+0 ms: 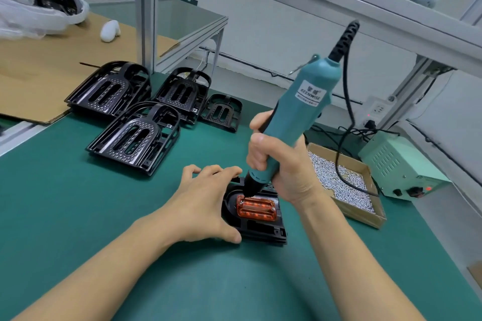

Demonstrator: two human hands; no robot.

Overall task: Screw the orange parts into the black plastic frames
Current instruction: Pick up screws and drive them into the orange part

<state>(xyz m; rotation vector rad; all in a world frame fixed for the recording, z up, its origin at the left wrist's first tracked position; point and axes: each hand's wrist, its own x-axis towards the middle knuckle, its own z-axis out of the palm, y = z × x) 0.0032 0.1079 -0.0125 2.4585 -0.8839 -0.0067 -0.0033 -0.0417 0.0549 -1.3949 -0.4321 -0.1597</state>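
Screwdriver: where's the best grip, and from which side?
Grip the screwdriver around the lower teal barrel, just above the black nose, coming from the right, as the right hand does. It stands near upright, tip on the orange part; the cord leaves the top, so stay below it.

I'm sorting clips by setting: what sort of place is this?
Likely a factory assembly bench: an electric screwdriver, a box of screws, and stacked black frames on a green mat.

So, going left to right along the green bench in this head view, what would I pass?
Stacked black frames → left hand holding the frame being worked on → orange part → right hand gripping the teal screwdriver → box of screws → pale green power unit.
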